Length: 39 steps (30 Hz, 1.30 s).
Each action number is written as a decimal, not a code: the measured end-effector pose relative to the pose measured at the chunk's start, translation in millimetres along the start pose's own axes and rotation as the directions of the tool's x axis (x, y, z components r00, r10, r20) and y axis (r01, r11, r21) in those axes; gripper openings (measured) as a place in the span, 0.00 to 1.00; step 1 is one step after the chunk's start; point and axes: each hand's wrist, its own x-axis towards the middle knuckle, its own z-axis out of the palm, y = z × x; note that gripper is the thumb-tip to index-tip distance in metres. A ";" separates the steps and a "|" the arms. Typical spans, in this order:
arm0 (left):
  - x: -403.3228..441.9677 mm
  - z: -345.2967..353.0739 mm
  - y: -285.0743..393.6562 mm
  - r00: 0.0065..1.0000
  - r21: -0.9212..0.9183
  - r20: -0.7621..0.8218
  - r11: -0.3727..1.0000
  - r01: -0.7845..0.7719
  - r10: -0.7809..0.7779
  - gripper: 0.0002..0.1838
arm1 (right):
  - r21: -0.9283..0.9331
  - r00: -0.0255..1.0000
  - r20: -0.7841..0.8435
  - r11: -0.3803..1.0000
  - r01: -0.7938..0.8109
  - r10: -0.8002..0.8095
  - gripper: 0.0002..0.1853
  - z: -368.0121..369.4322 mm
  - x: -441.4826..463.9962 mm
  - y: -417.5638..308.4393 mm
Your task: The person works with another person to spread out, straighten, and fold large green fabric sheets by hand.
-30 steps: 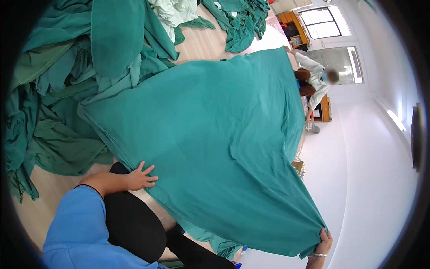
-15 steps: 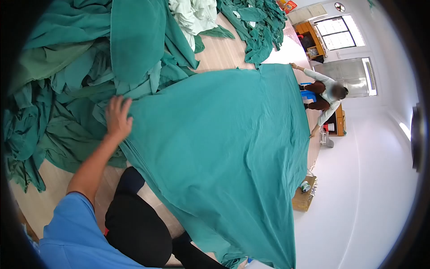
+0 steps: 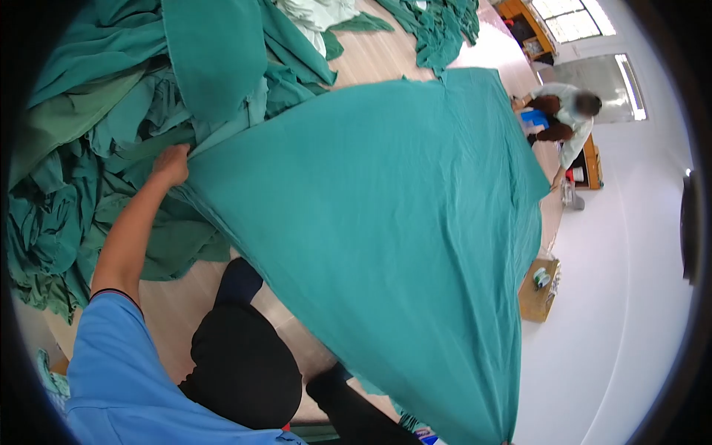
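Note:
A large green sheet (image 3: 356, 200) is spread across the view, taut along its near edge, with creases toward its far side. My left hand (image 3: 173, 165) is closed on its left corner, beside the heaped cloths. At the bottom edge of the view, a small bit of my right hand (image 3: 507, 443) shows where another corner comes to a point. Most of that hand is out of frame. Across from me, a crouching person (image 3: 571, 111) has their hands at the far edge of the sheet.
Piled green cloths (image 3: 52, 215) lie at the left, with white cloth (image 3: 319, 18) and more green cloth (image 3: 437, 37) at the top. My bent legs (image 3: 248, 371) are on the pale floor (image 3: 178, 319). A cardboard box (image 3: 535, 297) stands by the white wall (image 3: 630, 297) at the right.
My left hand, spread over the sheet's edge before, has closed on its corner and moved slightly left. The near edge is pulled tighter. The view has shifted.

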 end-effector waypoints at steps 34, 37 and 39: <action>-188.7 131.7 168.2 -0.148 -0.196 0.742 0.002 -0.981 0.653 0.37 | 0.565 -0.397 -0.600 -0.720 0.404 -0.694 0.19 -169.5 -362.6 -523.3; -185.0 114.4 175.1 -0.165 -0.217 0.788 0.016 -0.976 0.594 0.39 | 0.747 -0.250 -0.573 -0.623 0.233 -0.781 0.13 -151.1 -389.6 -543.4; -186.9 118.8 171.7 -0.172 -0.235 0.781 0.029 -0.971 0.600 0.39 | 0.796 -0.201 -0.553 -0.584 0.161 -0.809 0.09 -138.9 -406.4 -558.2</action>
